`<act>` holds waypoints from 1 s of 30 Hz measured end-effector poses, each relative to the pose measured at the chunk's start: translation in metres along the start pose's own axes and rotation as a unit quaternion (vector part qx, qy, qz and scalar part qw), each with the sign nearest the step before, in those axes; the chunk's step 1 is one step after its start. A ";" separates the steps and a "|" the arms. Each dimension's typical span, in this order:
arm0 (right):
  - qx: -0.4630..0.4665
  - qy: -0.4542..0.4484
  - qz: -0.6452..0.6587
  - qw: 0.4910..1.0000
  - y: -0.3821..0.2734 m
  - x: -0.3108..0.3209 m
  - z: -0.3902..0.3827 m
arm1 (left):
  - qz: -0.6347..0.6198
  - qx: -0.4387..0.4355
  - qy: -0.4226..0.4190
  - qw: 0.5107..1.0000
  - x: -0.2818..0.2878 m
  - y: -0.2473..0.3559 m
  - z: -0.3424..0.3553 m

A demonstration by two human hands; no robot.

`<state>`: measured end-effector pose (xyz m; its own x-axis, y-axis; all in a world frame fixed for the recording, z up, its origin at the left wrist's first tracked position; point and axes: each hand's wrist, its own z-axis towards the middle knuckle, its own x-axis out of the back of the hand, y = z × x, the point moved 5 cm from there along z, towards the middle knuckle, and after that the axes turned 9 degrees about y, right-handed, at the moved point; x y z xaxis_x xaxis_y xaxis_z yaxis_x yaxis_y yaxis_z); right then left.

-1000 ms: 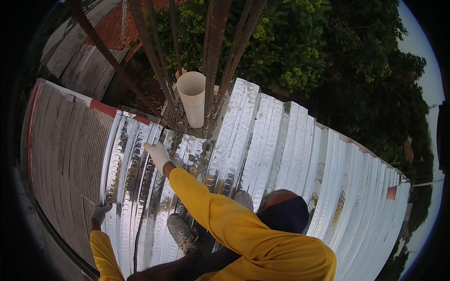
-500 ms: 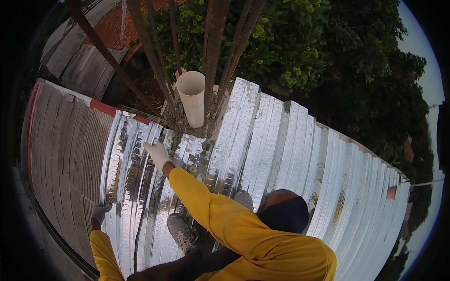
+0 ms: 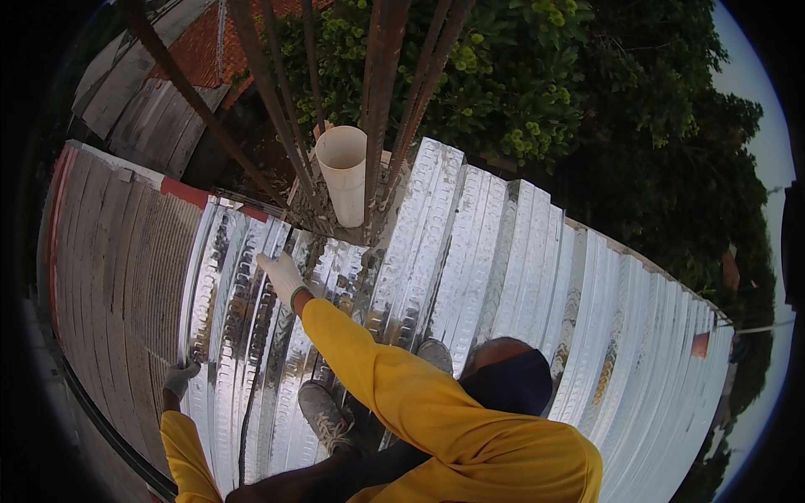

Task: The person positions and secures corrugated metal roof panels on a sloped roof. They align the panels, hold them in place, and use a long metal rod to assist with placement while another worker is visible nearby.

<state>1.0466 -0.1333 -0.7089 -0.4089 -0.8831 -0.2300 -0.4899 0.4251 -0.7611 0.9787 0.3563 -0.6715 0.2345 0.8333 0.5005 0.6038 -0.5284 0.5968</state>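
Ribbed silver metal decking sheets (image 3: 226, 318) lie under me, shiny and embossed along their ribs. At the leftmost sheet's outer edge, my left hand (image 3: 179, 379) in a greyish work glove is closed over the rim. My right hand (image 3: 283, 277), in a white knit glove with a green-trimmed cuff, reaches across to the left and grips a rib near the sheet's far end; its fingertips are partly hidden. Both my arms have yellow sleeves. My shoes (image 3: 325, 417), grey and dusty, stand on the decking, with my bent knee (image 3: 511, 381) in dark cloth to the right.
A white plastic pipe (image 3: 344, 180) stands upright in rough concrete beyond the sheets, among several tall rusty rebars (image 3: 381, 109). Grey weathered planks (image 3: 117, 243) run along the left. Leafy trees (image 3: 528, 92) grow beyond the far edge. More decking (image 3: 620, 335) extends right.
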 end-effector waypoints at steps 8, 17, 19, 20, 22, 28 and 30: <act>0.012 0.013 -0.010 1.000 0.006 -0.002 0.006 | 0.001 -0.008 -0.004 1.000 0.000 0.005 -0.005; 0.014 0.012 0.010 1.000 0.005 -0.005 -0.004 | -0.016 0.000 0.018 1.000 0.004 -0.004 -0.004; 0.013 0.012 -0.003 1.000 0.004 -0.004 -0.001 | -0.016 0.004 0.016 1.000 0.003 -0.004 -0.003; 0.014 0.013 -0.009 1.000 0.004 -0.003 0.002 | -0.016 0.005 0.014 1.000 0.002 -0.002 -0.001; 0.018 0.025 -0.009 0.999 0.005 -0.001 0.005 | 0.002 0.005 0.020 1.000 0.001 0.001 0.001; -0.011 0.012 0.016 1.000 -0.004 -0.001 -0.008 | 0.010 0.001 0.024 1.000 0.006 -0.009 0.005; -0.024 0.005 0.030 0.999 -0.009 -0.004 -0.018 | 0.007 0.000 0.018 1.000 0.011 -0.016 0.004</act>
<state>1.0390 -0.1306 -0.6903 -0.4468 -0.8537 -0.2674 -0.5005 0.4863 -0.7162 0.9745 0.3741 -0.6778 0.2154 0.8189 0.5319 0.5998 -0.5408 0.5897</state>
